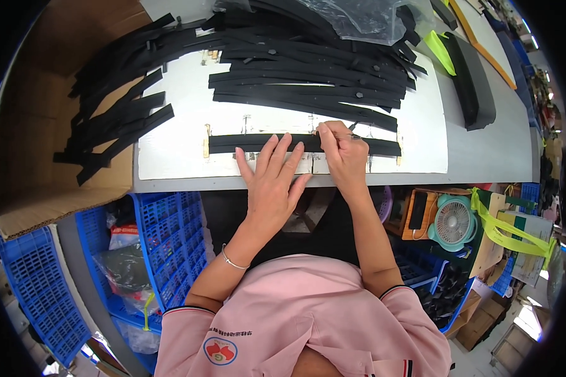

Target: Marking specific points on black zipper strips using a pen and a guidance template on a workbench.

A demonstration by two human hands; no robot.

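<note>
A black flat strip [226, 144] lies crosswise on the white board [176, 151], between two small tan end pieces. My left hand [271, 164] rests on it with fingers spread, pressing it flat. Further right, my right hand [344, 147] is closed in a writing grip around a slim dark pen [353, 127]. Only the pen's back end shows above the knuckles; its tip is hidden by the fingers, at the strip's upper edge. Dark marked lines on the board run above and below the strip.
Many loose black strips [308, 72] lie beyond my hands. More hang into a cardboard box [28, 125] at the left. A clear plastic bag [365, 22] and a long black block [468, 88] sit at the back. Below the table are blue baskets [170, 226] and a small fan [454, 223].
</note>
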